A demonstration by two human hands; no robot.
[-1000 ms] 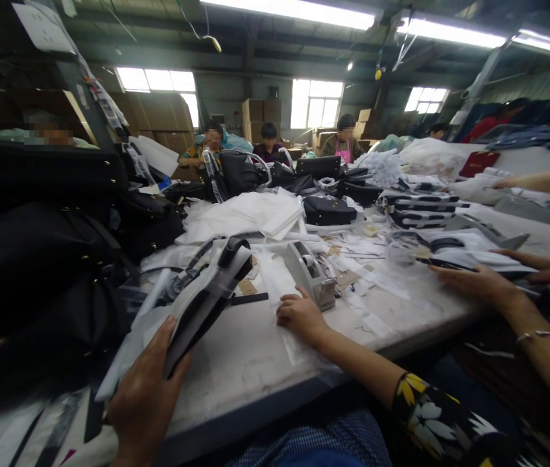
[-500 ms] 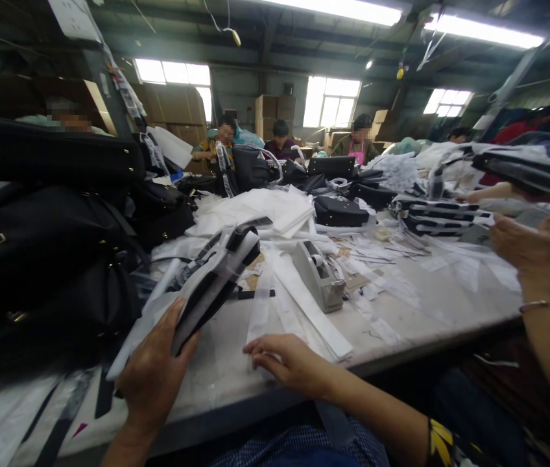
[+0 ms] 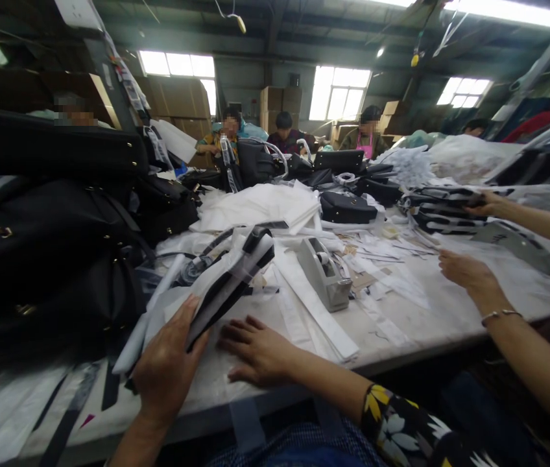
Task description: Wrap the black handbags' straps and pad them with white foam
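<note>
The table (image 3: 401, 324) stretches ahead of both hands, with black bags (image 3: 46, 246) piled to the left of the left hand (image 3: 168, 370). That hand clasps the lower end of a plastic-wrapped black piece (image 3: 226, 285), which slants up and away from it. A firm thumb should keep the sleeve from slipping. The right hand (image 3: 255, 350) lies flat with fingers spread, just beside the left. A second ago it sat farther out, by the tape dispenser (image 3: 323, 275).

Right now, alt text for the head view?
The person's left hand grips a plastic-wrapped black piece tilted up off a cluttered table while the right hand lies flat beside it. A tape dispenser stands behind; black bags pile at left.
</note>
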